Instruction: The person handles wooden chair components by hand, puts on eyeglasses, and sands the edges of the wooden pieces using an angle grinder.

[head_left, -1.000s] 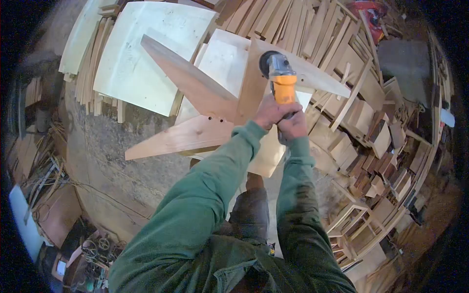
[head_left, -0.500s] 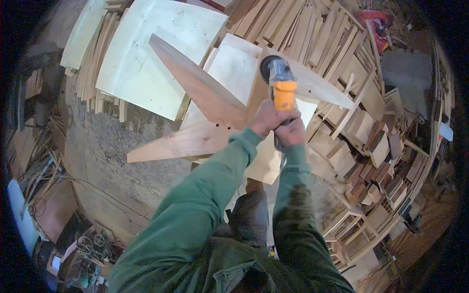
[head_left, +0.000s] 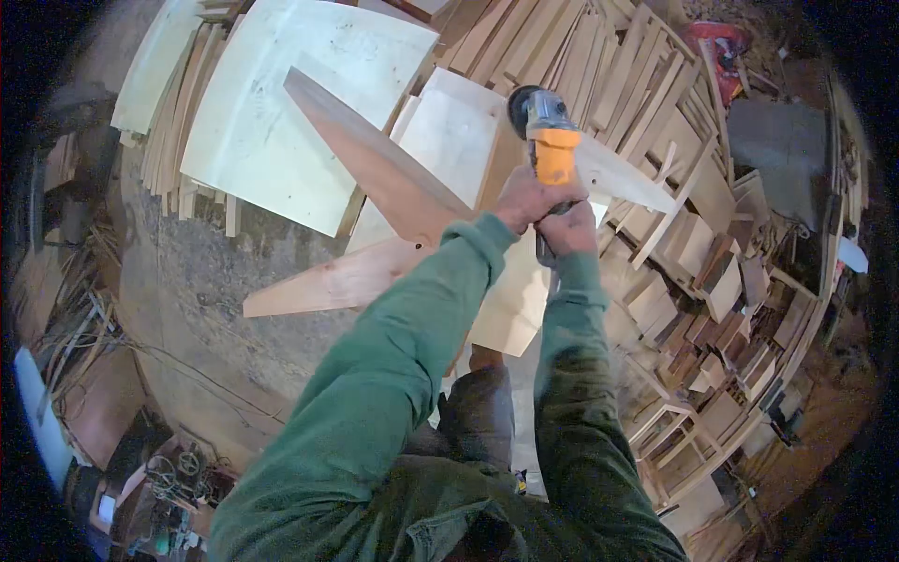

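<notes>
An orange and grey angle grinder (head_left: 554, 150) is held out in front of me, its dark round disc (head_left: 518, 110) at the far end over a wooden piece. My left hand (head_left: 526, 199) wraps around the grinder's body. Just below it, my right hand (head_left: 568, 228) grips the rear end. Beneath and beside the tool lies a star-like wooden assembly (head_left: 375, 169) of tapered arms, with a dark hole near its lower left arm (head_left: 328, 277). Whether the disc touches the wood I cannot tell.
Pale curved panels (head_left: 309, 103) lie at the upper left. Many wooden strips (head_left: 562, 56) are stacked along the top, and offcuts (head_left: 721, 272) fill the right side. Thin cords (head_left: 201, 370) trail across the ground at left, near a handwheel (head_left: 187, 459).
Both hands and the grinder have shifted slightly up and to the right. The disc has moved towards the far end of the wooden piece. The wooden assembly stays in place.
</notes>
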Demonstrator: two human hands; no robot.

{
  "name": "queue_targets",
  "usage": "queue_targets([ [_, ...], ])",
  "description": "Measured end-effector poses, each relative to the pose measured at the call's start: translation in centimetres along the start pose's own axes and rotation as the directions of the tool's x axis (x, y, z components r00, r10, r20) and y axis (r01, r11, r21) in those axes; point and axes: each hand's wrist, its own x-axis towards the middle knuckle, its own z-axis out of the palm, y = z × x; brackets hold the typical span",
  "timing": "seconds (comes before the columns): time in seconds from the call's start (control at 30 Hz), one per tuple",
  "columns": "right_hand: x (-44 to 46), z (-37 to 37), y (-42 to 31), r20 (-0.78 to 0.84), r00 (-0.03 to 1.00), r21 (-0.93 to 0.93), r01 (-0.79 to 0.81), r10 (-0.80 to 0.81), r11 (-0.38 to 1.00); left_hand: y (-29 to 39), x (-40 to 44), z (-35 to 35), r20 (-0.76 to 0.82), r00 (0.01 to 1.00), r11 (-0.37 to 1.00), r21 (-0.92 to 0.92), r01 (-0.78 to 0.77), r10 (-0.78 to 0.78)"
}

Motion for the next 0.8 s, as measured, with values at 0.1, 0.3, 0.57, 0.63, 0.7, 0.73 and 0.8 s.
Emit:
queue_targets([
  [0.1, -0.3, 0.0, -0.2, -0.015, 0.998, -0.199, -0.067, 0.065, 0.978, -0.8, -1.6, 0.2, -0.068, 0.997, 0.998, 0.041, 0.048, -0.046],
  [0.3, 0.6, 0.4, -1.9, 0.009, 0.997, -0.233, -0.075, 0.079, 0.97, 0.2, -0.9, -0.6, -0.06, 0.998, 0.99, -0.135, 0.028, -0.037],
  [0.57, -0.1, -4.3, 3.5, 0.026, 0.998, -0.023, -0.057, 0.057, 0.998, -3.7, -0.3, 5.0, 0.072, 0.995, 0.973, -0.214, 0.087, -0.073],
  [0.63, -0.9, -6.3, 3.4, 0.008, 0.999, 0.057, -0.047, 0.047, 0.997, -4.1, 0.1, 7.6, 0.099, 0.99, 0.973, -0.2, 0.117, -0.099],
  [0.7, -0.9, -8.7, 5.2, -0.052, 0.999, 0.091, 0.022, -0.017, 0.996, -4.6, 0.4, 10.1, 0.124, 0.984, 0.973, -0.172, 0.152, -0.131],
  [0.73, -0.9, -10.0, 6.0, -0.074, 0.997, 0.033, 0.011, -0.009, 0.999, -4.9, 0.7, 11.3, 0.151, 0.98, 0.97, -0.184, 0.157, -0.13],
  [0.8, -0.6, -12.0, 7.2, -0.103, 0.995, -0.07, -0.01, 0.002, 0.997, -5.4, 1.4, 13.7, 0.179, 0.972, 0.972, -0.152, 0.179, -0.151],
])
